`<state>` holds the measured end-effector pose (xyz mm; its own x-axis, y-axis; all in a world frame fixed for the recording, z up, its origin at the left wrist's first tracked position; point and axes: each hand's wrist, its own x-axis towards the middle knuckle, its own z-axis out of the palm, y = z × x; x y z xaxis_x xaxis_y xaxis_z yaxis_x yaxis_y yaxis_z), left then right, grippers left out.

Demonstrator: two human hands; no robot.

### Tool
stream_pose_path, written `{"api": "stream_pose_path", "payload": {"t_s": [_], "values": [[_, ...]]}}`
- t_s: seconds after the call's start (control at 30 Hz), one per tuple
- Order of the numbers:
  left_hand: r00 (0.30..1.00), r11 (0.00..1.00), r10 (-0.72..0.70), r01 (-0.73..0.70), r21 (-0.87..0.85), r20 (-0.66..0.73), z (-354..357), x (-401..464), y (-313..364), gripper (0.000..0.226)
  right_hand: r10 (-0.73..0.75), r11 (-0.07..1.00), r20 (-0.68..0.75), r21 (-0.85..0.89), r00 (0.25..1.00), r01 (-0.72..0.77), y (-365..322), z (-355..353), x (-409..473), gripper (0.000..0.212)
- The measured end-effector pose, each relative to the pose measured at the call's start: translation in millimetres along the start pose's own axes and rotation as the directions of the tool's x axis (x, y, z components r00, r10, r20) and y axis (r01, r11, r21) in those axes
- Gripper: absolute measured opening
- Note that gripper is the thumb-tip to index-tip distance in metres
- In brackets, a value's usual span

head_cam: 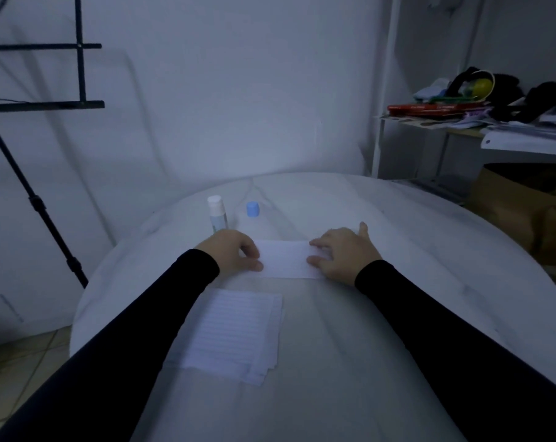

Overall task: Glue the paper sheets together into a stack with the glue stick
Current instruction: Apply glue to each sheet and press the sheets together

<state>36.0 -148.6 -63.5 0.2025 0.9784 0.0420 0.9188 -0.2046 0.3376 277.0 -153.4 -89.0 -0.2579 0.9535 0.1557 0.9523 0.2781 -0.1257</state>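
Both hands press a lined paper sheet [286, 259] flat near the middle of the round white counter [429, 237], the left hand [233, 252] with fingers curled down pinning its left end, the right hand [343, 253] spread loosely over its right end. A fanned pile of loose sheets [238, 330] waits toward the counter's near edge, suggesting most of the gluing remains. The uncapped glue stick [217, 213] stands upright toward the far edge just beyond the left hand, its blue cap [252, 208] beside it. A black stand [31, 193] and a cluttered shelf [499, 122] flank the counter; nothing blocks the work.
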Motion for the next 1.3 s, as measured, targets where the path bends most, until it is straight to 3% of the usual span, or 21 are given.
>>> {"api": "stream_pose_path", "payload": {"t_s": [0.13, 0.27, 0.37, 0.47, 0.53, 0.6, 0.67, 0.73, 0.8, 0.97, 1.1, 1.2, 1.3], "values": [[0.998, 0.998, 0.055, -0.056, 0.003, 0.038, 6, 3, 11, 0.051, 0.058, 0.998, 0.082, -0.042, 0.995, -0.055, -5, 5, 0, 0.076], [0.984, 0.992, -0.027, 0.004, 0.129, 0.176, 16, 16, 15, 0.074, 0.061, 0.998, 0.108, 0.008, 0.992, -0.062, -3, 5, -1, 0.073], [0.983, 0.984, -0.018, -0.015, 0.179, 0.182, 15, 25, 13, 0.079, 0.056, 0.997, 0.098, 0.055, 0.994, -0.062, -2, 7, 0, 0.071], [0.986, 0.984, 0.04, -0.066, 0.163, 0.161, 14, 28, 13, 0.081, 0.015, 0.966, -0.033, 0.259, 0.999, -0.006, -1, 11, 2, 0.071], [0.984, 0.988, 0.071, -0.092, 0.127, 0.161, 13, 27, 14, 0.088, -0.013, 0.859, -0.163, 0.503, 0.987, 0.094, -2, 11, 2, 0.069], [0.985, 0.994, 0.08, -0.09, 0.064, 0.154, 10, 25, 15, 0.09, 0.006, 0.769, -0.232, 0.622, 0.973, 0.144, -4, 12, 3, 0.065], [0.991, 0.995, 0.098, -0.1, 0.019, 0.092, 7, 25, 14, 0.073, 0.068, 0.707, -0.266, 0.693, 0.962, 0.142, -3, 13, 6, 0.061], [0.991, 0.991, 0.132, -0.132, 0.038, -0.002, 3, 24, 16, 0.041, 0.138, 0.654, -0.279, 0.746, 0.95, 0.124, -1, 13, 9, 0.053], [0.984, 0.987, 0.159, -0.158, 0.017, -0.082, -4, 19, 18, 0.023, 0.186, 0.651, -0.28, 0.753, 0.942, 0.096, 1, 10, 10, 0.043], [0.941, 0.958, 0.199, -0.246, -0.147, -0.275, -32, -5, 15, 0.008, 0.227, 0.556, -0.346, 0.814, 0.91, 0.171, -6, -7, 9, 0.015], [0.89, 0.928, 0.122, -0.259, -0.269, -0.439, -51, -23, -1, 0.011, 0.266, 0.488, -0.378, 0.846, 0.887, 0.214, -26, -23, 6, 0.008], [0.902, 0.908, 0.052, -0.221, -0.355, -0.429, -68, -33, -14, 0.014, 0.228, 0.365, -0.343, 0.898, 0.911, 0.246, -47, -32, -2, 0.004], [0.974, 0.979, 0.039, -0.083, -0.188, -0.224, -75, -41, -27, 0.014, 0.109, 0.432, -0.181, 0.894, 0.977, 0.118, -60, -28, -8, 0.003]]}}
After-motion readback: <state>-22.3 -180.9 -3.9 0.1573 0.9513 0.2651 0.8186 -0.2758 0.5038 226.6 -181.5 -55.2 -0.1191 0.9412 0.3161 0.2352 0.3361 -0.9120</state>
